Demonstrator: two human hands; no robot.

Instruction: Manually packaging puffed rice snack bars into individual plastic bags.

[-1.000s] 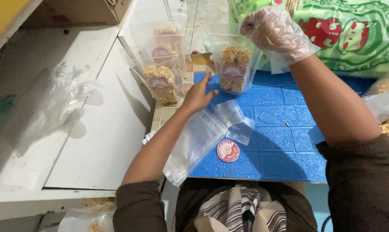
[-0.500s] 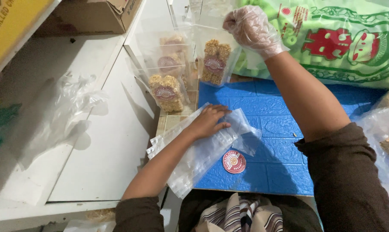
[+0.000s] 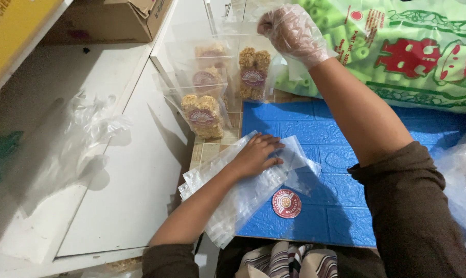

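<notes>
1. Closest in: the round red sticker (image 3: 286,203) lies flat on the blue brick-pattern mat (image 3: 346,170), just beside the stack of empty clear zip bags (image 3: 243,188), which hangs partly over the desk (image 3: 125,170) edge.
2. The left hand (image 3: 256,155) is bare and lies flat on that stack, fingers spread and relaxed, pressing down, not pinching anything.
3. If you ask me, the trick here is keeping that palm weight on so the slippery stack doesn't slide off.
4. Further back, two filled pouches (image 3: 202,105) of crunchy golden snack stand upright, each with a round label.
5. The right hand (image 3: 289,32), in a thin clear glove, is clenched on the top edge of another filled pouch (image 3: 253,72), holding it upright just beside the standing ones. I'd grip by the seal only, so the snack isn't crushed.
6. Farthest back: a big green printed sack (image 3: 413,51) and a cardboard box (image 3: 104,20).
</notes>
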